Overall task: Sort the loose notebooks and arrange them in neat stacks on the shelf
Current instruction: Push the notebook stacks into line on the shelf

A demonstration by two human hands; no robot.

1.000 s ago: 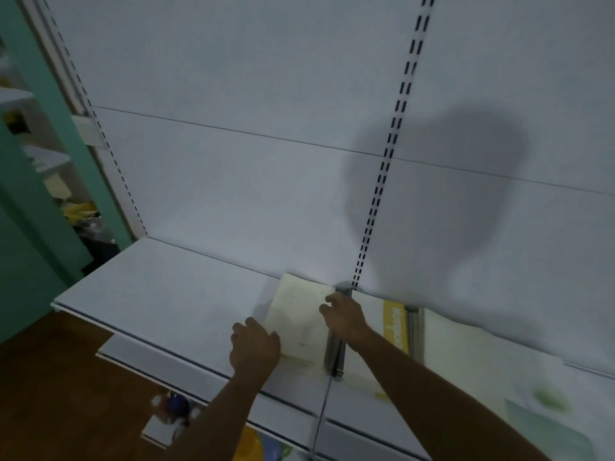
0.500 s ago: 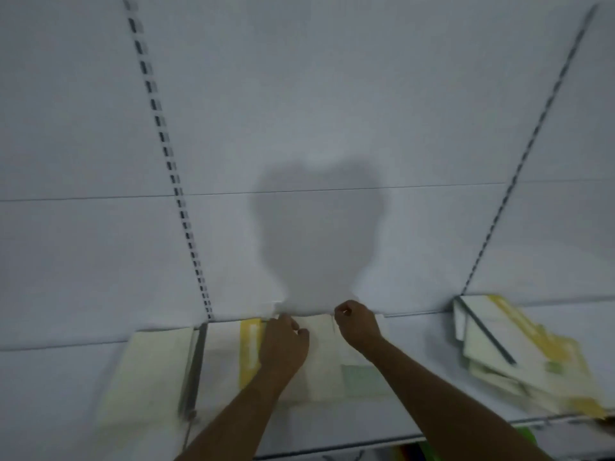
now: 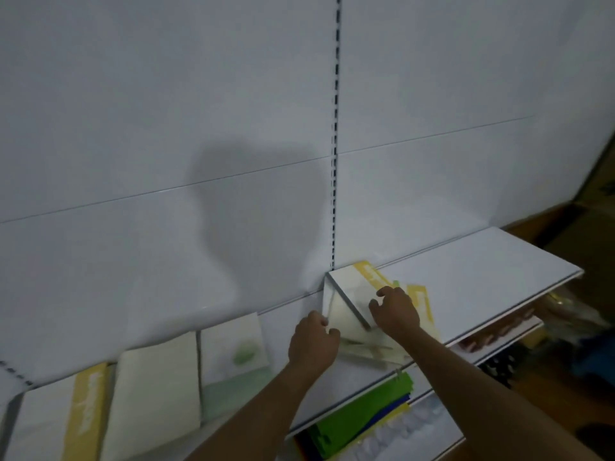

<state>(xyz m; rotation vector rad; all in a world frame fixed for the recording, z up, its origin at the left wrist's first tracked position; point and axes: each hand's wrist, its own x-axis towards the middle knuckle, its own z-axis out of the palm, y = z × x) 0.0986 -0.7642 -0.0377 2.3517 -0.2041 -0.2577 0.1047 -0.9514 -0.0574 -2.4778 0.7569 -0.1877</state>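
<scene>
A loose, crooked pile of pale notebooks (image 3: 352,294) with yellow bands lies on the white shelf (image 3: 482,274), against the slotted upright. My right hand (image 3: 394,312) rests on top of the pile, fingers curled over the top notebook. My left hand (image 3: 312,341) pinches the pile's left edge. To the left, three flat stacks sit side by side: one with a green mark (image 3: 234,354), a plain cream one (image 3: 156,387), and one with a yellow band (image 3: 60,420).
The white back panel (image 3: 166,128) rises straight behind the shelf. A lower shelf holds green and yellow folders (image 3: 359,417) and clear packets (image 3: 409,427). Cardboard boxes (image 3: 585,221) stand at the far right.
My view has swung right along the shelf. Both hands left the middle stack and now sit on the crooked pile at the right upright.
</scene>
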